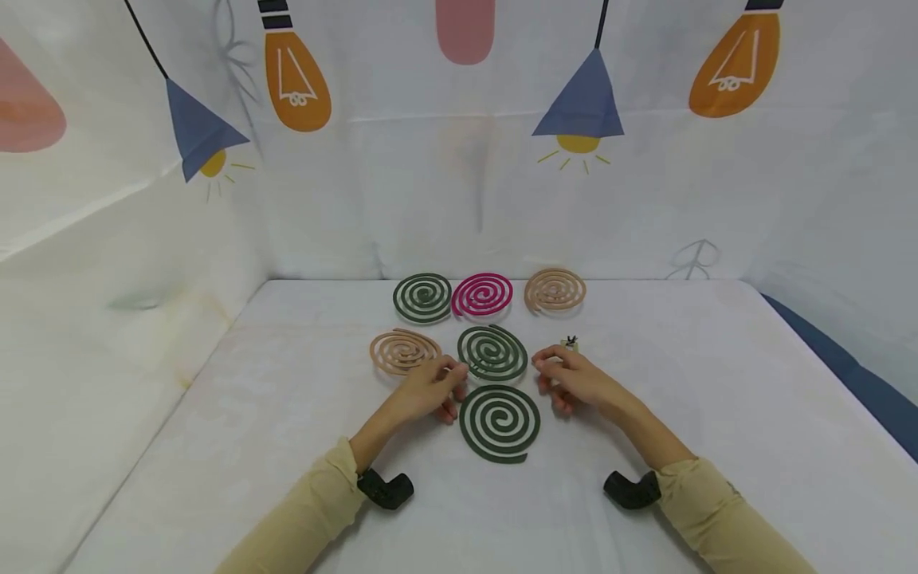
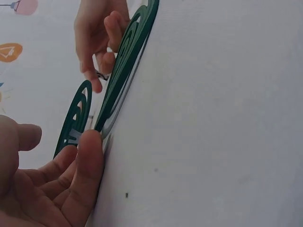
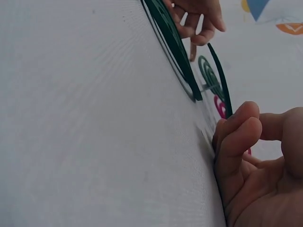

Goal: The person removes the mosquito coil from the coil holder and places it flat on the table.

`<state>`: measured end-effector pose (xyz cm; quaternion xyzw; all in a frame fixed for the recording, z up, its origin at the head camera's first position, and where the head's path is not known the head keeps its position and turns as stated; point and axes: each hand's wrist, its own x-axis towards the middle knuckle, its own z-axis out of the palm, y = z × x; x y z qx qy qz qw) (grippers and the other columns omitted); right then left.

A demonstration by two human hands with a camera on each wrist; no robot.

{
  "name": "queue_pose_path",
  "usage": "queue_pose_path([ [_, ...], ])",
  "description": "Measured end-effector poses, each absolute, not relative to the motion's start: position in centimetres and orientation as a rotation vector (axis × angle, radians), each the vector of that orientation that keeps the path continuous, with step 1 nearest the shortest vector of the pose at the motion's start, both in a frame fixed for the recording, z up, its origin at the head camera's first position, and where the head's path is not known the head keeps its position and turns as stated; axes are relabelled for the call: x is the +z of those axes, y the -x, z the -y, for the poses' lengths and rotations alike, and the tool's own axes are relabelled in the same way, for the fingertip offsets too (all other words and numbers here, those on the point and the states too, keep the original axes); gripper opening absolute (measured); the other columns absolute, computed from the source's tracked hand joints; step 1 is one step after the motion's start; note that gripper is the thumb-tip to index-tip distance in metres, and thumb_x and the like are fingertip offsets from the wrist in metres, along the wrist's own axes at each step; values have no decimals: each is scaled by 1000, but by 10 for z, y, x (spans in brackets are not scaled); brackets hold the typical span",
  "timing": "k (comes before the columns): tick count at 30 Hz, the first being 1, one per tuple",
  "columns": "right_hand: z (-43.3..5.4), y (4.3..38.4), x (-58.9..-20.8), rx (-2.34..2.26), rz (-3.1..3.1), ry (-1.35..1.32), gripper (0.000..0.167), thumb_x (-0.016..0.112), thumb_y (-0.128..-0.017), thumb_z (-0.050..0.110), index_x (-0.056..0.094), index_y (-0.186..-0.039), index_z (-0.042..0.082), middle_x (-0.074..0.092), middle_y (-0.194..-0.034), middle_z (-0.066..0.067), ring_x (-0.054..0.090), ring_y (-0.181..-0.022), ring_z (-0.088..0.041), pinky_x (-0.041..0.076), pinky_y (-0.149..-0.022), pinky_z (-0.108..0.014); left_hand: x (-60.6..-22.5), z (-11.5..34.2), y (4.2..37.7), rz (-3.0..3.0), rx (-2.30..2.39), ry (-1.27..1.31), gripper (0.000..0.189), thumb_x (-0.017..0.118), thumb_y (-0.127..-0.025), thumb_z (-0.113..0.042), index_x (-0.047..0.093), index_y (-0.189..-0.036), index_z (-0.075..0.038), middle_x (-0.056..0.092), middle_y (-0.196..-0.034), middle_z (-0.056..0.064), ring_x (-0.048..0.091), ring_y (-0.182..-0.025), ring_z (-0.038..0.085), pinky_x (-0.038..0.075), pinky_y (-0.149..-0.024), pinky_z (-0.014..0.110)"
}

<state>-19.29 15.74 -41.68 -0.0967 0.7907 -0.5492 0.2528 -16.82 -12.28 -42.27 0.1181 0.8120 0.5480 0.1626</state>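
Observation:
Flat on the white table lies a green mosquito coil [image 1: 500,424], nearest to me, with another green coil [image 1: 492,353] just behind it. My left hand [image 1: 429,388] is at their left side, its fingers loosely bent and holding nothing. In the left wrist view its fingertips [image 2: 90,146] come right at the edge of the near coil [image 2: 125,71]. On the other side my right hand [image 1: 574,379] hovers by the coils with relaxed, bent fingers, also holding nothing. A tan coil [image 1: 404,351] lies beyond the left hand, partly covered by it.
Along the table's back edge lie a green coil [image 1: 422,298], a magenta coil [image 1: 483,295] and a tan coil [image 1: 555,289]. A small pale piece with dark marks [image 1: 570,343] sits behind the right hand. White printed cloth [image 1: 430,199] hangs behind the table [image 1: 717,383].

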Motion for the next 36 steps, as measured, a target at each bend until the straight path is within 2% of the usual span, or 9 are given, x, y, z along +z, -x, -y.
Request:
queue_pose_path([
  [7,-154,197,-420,-1528,-2155,294,51,47,-99,27,30,-141,5,59,-100,-13,55,-57,-10,47,-51,-24,-425,118,168,-2372,1582,-316,39,43,-100,-39,56,-106,-3,67,-81,11,58,-46,15,52,-44,34],
  [12,-152,200,-422,-1564,-2152,328,56,49,-99,27,26,-146,8,54,-114,-19,57,-60,-10,49,-53,-25,-425,117,167,-2385,1610,-298,39,42,-100,-41,57,-105,-6,69,-79,9,57,-43,15,50,-42,34],
  [15,-151,202,-423,-1578,-2135,344,55,48,-99,26,26,-146,8,52,-117,-20,57,-62,-11,49,-53,-25,-424,117,167,-2385,1628,-303,39,41,-100,-40,56,-107,-5,70,-81,11,57,-42,15,50,-42,35],
  [22,-149,205,-423,-1593,-2134,400,56,48,-99,20,25,-148,6,51,-122,-23,64,-80,-13,51,-54,-26,-420,119,166,-2383,1635,-282,36,38,-102,-34,52,-110,-2,70,-87,15,59,-44,16,51,-43,34],
  [29,-147,204,-424,-1598,-2140,412,50,48,-99,18,31,-146,9,49,-123,-20,64,-80,-13,51,-53,-26,-419,120,168,-2362,1614,-325,35,39,-103,-25,48,-114,6,67,-87,26,59,-45,26,51,-45,43],
  [36,-149,204,-424,-1598,-2150,448,50,47,-99,17,32,-146,10,48,-124,-20,64,-80,-14,51,-54,-26,-425,118,169,-2395,1606,-327,31,42,-102,-28,50,-110,1,68,-83,19,55,-41,15,50,-42,36],
])
